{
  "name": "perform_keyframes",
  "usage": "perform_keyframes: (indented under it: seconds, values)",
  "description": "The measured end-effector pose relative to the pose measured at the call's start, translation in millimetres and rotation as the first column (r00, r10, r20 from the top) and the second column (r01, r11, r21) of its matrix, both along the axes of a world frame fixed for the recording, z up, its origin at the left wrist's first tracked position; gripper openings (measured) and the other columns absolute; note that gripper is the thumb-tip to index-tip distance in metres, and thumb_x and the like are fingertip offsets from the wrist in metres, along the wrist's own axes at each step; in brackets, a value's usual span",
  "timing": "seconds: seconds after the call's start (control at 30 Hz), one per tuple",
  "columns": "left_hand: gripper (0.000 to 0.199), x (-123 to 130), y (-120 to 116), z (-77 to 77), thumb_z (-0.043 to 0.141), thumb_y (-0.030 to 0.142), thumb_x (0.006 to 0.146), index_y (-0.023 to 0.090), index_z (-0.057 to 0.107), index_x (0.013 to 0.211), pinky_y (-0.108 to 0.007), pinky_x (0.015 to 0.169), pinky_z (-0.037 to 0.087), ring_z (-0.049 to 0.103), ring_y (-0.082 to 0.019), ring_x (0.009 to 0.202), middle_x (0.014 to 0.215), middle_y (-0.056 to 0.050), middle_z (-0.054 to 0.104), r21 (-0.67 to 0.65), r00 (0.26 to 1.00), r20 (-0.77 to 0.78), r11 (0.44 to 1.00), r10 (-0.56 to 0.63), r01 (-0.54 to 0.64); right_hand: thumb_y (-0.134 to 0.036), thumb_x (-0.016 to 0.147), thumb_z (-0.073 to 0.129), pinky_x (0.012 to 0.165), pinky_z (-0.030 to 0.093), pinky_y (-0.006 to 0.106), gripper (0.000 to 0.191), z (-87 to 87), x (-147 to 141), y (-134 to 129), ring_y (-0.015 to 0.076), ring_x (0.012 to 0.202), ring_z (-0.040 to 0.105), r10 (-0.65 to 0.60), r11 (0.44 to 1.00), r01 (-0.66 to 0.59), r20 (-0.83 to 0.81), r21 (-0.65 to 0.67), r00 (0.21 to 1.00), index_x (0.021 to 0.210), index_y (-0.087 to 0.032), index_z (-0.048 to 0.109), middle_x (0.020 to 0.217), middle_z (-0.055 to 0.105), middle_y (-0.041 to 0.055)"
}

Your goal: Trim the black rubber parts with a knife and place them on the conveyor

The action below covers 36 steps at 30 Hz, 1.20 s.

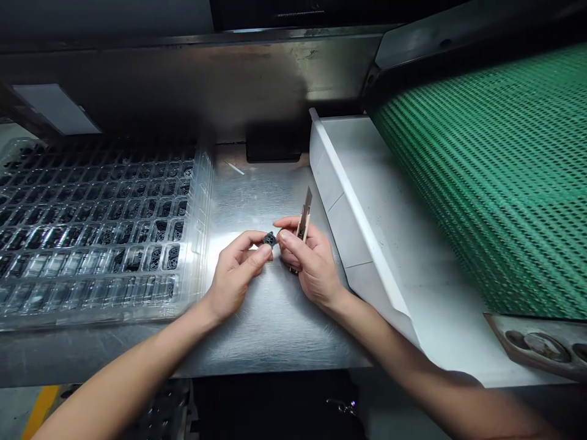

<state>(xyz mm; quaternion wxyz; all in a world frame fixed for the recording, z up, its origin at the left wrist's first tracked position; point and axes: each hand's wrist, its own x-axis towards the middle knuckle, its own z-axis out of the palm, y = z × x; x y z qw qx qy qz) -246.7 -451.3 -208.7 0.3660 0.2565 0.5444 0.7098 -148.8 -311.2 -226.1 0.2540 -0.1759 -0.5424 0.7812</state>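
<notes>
Between the thumb and fingers of my left hand is a small black plastic part with a round pattern on its face. My right hand is close beside it, closed around a utility knife whose blade is out and points up and away from me. The right thumb and forefinger come together near the black part; whether they touch it I cannot tell. Both hands are above the metal work surface. Most of the knife's handle is hidden in the right palm.
Left of my hands lies a clear plastic tray with many pockets, several holding black parts. A white bin stands at the right, under a green mesh conveyor belt. A thin white sliver lies near a black block at the back.
</notes>
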Motion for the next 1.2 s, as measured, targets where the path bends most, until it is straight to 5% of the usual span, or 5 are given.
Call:
perform_keyframes:
  seconds: [0.13,0.33,0.63,1.2]
  values:
    - [0.032,1,1,-1.6,0.084,0.045,0.101,0.017,0.079,0.114,-0.02,0.051,0.028,0.039,-0.005,0.057,0.084,-0.001,0.067,0.005,0.999,0.021,1.0,-0.025,0.025,-0.055,0.096,0.085,0.062,0.04,0.03,0.038,-1.7,2,-1,0.0143,0.067,0.048,0.06,0.997,-0.062,0.044,0.054,0.997,0.116,-0.024,0.081,0.082,0.061,-0.0005]
    - [0.028,-4,3,-3.6,0.084,0.043,0.102,0.018,0.079,0.112,-0.018,0.049,0.025,0.037,-0.003,0.054,0.086,-0.001,0.069,0.042,0.996,0.049,0.996,0.075,-0.077,-0.05,0.09,0.093,0.066,0.041,0.032,0.031,-1.9,2,0,0.017,0.074,0.054,-0.065,0.991,0.06,0.038,0.123,0.997,0.098,-0.023,0.081,0.08,0.064,0.0012]
    - [0.033,-5,1,-3.8,0.094,0.035,0.092,0.026,0.088,0.123,-0.015,0.053,0.032,0.048,-0.003,0.063,0.099,-0.004,0.071,0.037,0.992,0.004,0.992,0.125,-0.125,-0.05,0.085,0.095,0.052,0.023,0.028,0.036,-2.1,0,-3,0.0094,0.055,0.032,0.007,0.993,-0.003,0.038,-0.116,0.999,0.092,-0.02,0.076,0.066,0.05,-0.0048]
    - [0.027,-4,5,-4.0,0.097,0.038,0.089,0.028,0.091,0.114,-0.014,0.049,0.027,0.039,-0.001,0.055,0.086,-0.003,0.071,0.042,0.992,0.062,0.993,0.112,-0.114,-0.049,0.088,0.092,0.053,0.024,0.027,0.036,4.7,0,-5,0.0094,0.057,0.035,0.046,0.992,-0.044,0.01,-0.116,0.999,0.082,-0.019,0.073,0.067,0.051,-0.0033]
